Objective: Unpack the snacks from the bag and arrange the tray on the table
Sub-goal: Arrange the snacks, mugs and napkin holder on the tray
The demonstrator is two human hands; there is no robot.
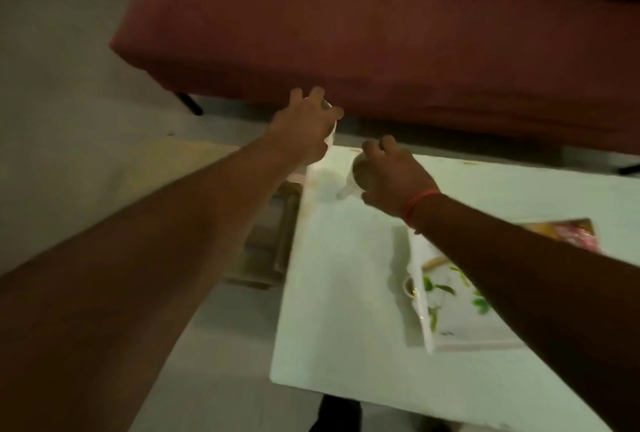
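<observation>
My left hand (304,126) grips a white cup (330,133) from above, held over the far left corner of the white table (346,293). My right hand (388,171) holds a second white cup (358,173) from above, low over the tabletop near that corner. A white tray (460,324) with a green leaf pattern lies on the table under my right forearm. A small round dish (410,287) sits at the tray's left edge. The picture is blurred, and no bag can be made out.
A red sofa (381,33) stands beyond the table. A colourful pink and yellow packet (568,232) lies at the table's right, behind my forearm. A brown wooden object (273,241) sits on the floor left of the table.
</observation>
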